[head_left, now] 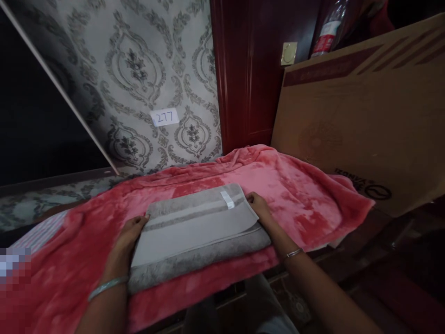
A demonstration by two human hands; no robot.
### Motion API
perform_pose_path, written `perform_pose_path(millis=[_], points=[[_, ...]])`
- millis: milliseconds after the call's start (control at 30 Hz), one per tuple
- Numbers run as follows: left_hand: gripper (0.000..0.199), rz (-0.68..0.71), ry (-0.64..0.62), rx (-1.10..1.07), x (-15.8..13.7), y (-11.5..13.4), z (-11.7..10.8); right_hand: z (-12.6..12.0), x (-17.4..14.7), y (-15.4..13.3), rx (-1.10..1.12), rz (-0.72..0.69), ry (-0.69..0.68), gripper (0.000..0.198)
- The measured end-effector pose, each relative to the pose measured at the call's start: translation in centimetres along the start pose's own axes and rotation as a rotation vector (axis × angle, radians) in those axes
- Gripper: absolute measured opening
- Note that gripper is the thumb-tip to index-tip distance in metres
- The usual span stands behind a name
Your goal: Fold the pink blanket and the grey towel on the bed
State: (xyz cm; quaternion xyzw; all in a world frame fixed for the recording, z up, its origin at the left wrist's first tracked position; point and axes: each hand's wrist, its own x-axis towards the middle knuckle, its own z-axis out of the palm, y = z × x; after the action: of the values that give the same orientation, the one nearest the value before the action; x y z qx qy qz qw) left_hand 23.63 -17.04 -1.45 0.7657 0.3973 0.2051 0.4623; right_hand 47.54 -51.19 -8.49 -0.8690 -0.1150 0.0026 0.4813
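My left hand [132, 229] and right hand [259, 206] pinch the towel [194, 239] near the blanket's [295, 195] front edge: folded, its top flap [208, 222] seemingly not flat.

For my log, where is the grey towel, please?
In the head view, the towel lies below centre on the red blanket, between left hand and right hand.

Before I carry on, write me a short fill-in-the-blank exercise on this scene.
1. The left hand and the right hand are at opposite ends of the folded cloth, whose color is ____.
2. The white label on the cloth lies nearer the ____ hand.
3. The paper on the patterned wall shows the number ____.
4. The printed cardboard stands on the ____ side of the picture, across from the dark panel.

Missing words: gray; right; 277; right.
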Motion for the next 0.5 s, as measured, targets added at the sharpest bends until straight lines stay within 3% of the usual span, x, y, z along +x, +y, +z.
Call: perform_pose_path(millis=[233,500], points=[[0.03,-0.033,-0.031,-0.052,-0.2,0.0,-0.1,-0.1,1.6,1.0,0.201,-0.004,-0.04,0.015],[0.035,-0.015,-0.063,-0.096,0.4,-0.8,-0.1,-0.4,1.5,1.2,0.328,0.008,-0.211,0.024]])
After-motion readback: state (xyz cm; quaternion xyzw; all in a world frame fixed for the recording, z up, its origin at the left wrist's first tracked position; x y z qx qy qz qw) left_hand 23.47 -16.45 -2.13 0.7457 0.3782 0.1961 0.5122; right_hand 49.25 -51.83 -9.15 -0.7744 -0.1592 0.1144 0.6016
